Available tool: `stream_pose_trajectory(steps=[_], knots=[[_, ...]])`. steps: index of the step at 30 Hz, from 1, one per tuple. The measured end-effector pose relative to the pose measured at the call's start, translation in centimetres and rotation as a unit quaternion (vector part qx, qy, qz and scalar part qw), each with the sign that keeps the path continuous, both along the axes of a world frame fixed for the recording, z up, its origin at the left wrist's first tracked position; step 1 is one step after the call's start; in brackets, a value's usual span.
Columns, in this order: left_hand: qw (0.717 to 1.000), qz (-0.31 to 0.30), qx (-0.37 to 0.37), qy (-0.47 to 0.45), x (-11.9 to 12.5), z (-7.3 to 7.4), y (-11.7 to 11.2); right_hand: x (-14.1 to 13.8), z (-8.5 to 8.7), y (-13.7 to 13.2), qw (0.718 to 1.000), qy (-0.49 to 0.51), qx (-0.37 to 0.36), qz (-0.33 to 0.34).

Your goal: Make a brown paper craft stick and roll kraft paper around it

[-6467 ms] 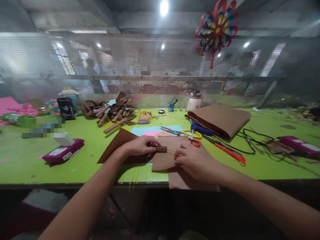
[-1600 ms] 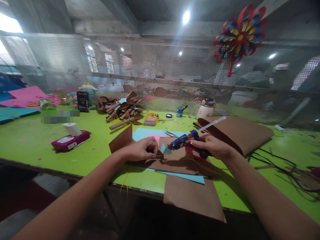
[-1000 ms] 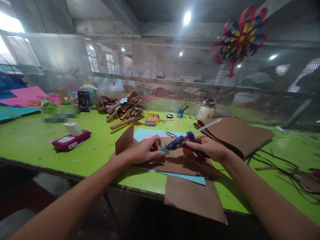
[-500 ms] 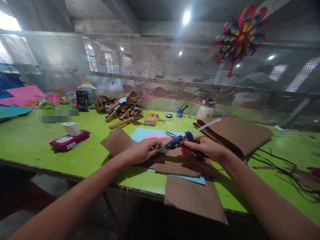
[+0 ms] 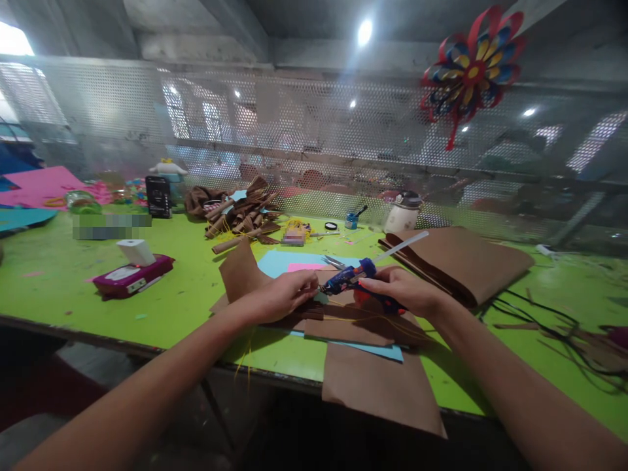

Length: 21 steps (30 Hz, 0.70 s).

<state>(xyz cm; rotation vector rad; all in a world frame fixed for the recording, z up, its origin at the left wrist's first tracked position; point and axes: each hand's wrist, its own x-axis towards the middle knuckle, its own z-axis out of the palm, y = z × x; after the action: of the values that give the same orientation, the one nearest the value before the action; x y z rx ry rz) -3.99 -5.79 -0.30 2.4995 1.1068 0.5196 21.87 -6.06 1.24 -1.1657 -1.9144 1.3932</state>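
My right hand (image 5: 407,291) is wrapped round a dark blue hot glue gun (image 5: 350,278) with an orange-red trigger. A clear glue stick (image 5: 402,243) pokes out of its back end. Close by its nozzle, my left hand (image 5: 289,294) is closed in a pinch on brown paper (image 5: 240,271), which curls up behind the wrist. What lies between the fingertips is mostly hidden. Under both hands are more brown paper pieces (image 5: 348,332), yellow strands and a light blue sheet (image 5: 275,261). Scissors (image 5: 333,262) lie just behind the gun.
A purple pack (image 5: 132,278) with a white box (image 5: 135,252) sits left on the green table (image 5: 196,327). Rolled brown paper pieces (image 5: 245,216) are heaped behind. Folded brown paper (image 5: 471,261) and black cables (image 5: 534,327) lie right. Brown paper (image 5: 383,392) overhangs the front edge.
The brown paper behind my left hand has swung up and to the right, standing more upright. Both hands and the glue gun have hardly moved; the view has shifted slightly.
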Motion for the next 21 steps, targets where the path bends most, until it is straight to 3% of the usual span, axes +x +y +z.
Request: stream_pose_trajectory(steps=[11, 21], knots=[[1.0, 0.007, -0.002, 0.008, 0.1, -0.2, -0.1, -0.1, 0.1, -0.1, 1.0, -0.01, 0.012, 0.007], [0.998, 0.031, -0.019, -0.059, -0.5, 1.1, 0.0, 0.5, 0.6, 0.0, 0.998, -0.009, 0.043, -0.034]])
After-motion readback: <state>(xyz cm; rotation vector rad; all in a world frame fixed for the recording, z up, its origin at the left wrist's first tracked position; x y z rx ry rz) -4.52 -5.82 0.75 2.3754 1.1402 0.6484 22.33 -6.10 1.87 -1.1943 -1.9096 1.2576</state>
